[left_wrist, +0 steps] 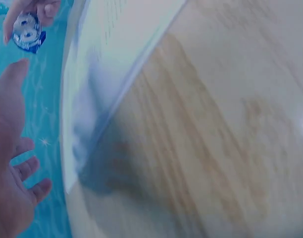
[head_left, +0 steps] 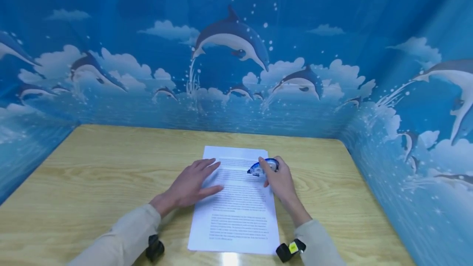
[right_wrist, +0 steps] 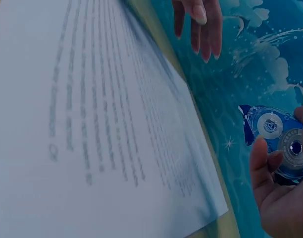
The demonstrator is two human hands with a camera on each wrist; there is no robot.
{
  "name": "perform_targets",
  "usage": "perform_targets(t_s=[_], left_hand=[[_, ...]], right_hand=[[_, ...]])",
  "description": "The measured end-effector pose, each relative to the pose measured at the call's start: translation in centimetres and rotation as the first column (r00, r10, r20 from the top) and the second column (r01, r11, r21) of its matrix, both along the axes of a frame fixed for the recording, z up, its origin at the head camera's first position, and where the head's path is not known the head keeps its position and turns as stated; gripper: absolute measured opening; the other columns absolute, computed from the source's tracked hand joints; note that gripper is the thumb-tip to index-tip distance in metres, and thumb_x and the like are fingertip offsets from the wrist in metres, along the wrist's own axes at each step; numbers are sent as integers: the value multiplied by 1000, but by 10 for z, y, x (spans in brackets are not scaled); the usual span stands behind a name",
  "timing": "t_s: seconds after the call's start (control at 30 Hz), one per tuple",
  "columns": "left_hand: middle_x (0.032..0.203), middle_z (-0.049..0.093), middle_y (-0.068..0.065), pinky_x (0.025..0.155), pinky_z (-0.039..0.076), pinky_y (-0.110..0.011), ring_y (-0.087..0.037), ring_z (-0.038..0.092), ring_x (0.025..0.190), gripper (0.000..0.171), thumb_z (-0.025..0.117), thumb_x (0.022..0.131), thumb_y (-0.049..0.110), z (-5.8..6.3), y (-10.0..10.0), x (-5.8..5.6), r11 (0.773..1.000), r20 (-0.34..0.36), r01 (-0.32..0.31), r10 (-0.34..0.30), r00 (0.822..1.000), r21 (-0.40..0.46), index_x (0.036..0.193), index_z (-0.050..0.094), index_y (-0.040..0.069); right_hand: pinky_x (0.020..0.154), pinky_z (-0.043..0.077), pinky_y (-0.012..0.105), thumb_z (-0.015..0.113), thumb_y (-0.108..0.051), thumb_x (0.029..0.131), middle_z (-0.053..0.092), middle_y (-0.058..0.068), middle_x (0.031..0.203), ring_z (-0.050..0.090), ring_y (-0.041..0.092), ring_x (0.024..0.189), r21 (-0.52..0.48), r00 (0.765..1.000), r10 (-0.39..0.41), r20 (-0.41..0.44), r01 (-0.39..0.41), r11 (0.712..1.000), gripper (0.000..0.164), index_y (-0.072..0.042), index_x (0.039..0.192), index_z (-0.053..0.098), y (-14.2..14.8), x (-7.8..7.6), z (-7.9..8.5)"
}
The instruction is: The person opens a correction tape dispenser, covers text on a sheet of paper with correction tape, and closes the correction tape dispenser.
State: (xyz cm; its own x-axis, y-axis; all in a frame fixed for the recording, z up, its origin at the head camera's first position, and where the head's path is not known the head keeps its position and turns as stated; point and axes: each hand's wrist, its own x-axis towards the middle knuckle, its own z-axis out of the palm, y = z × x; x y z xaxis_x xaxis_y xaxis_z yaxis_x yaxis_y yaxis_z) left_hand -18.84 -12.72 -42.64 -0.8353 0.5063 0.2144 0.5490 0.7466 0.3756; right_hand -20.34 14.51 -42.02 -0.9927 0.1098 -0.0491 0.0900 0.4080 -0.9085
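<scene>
Between the thumb and fingers of my right hand (head_left: 281, 179) is a blue, see-through correction tape dispenser (head_left: 263, 167), its dark tip pointing left above the upper right part of a printed sheet (head_left: 240, 200). Two round reels show through its case (right_wrist: 282, 139) in the right wrist view. My left hand (head_left: 194, 182) is over the sheet's left edge, fingers spread and holding nothing. In the left wrist view the left hand (left_wrist: 13, 158) appears raised off the paper, its shadow falling on the sheet and table.
The sheet lies on top of other paper on a light wood-grain table (head_left: 122, 167). A blue curtain (head_left: 229, 106) printed with dolphins and clouds encloses the table's back and sides. Black wrist devices (head_left: 154, 248) sit by both sleeves.
</scene>
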Motion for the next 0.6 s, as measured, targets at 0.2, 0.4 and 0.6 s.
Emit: perform_targets(t_s=[0.2,0.4,0.6], left_hand=[[147,39,-12,103,33,-54,-33,37,133,76,51,89,62,10,10,3,999,-17,1,-2,1000,-47,144,43,10],[140,48,-13,100,39,-49,-31,46,125,73,59,87,57,15,20,6,1000,-66,30,-30,997,3,139,49,6],[132,56,-8,99,42,-44,-27,51,121,66,64,86,53,17,31,8,995,-49,56,-52,997,86,133,56,7]], right_hand=[[61,53,35,66,-61,79,61,11,81,62,25,54,-119,999,40,-6,-40,992,55,-11,97,55,-7,11,10],[58,57,41,73,-46,82,63,20,78,60,21,53,-198,996,71,-62,-82,977,41,-11,99,60,-16,20,16],[51,55,41,70,-32,88,56,12,58,54,19,46,-199,992,103,-73,-116,973,32,-6,90,52,-22,29,22]])
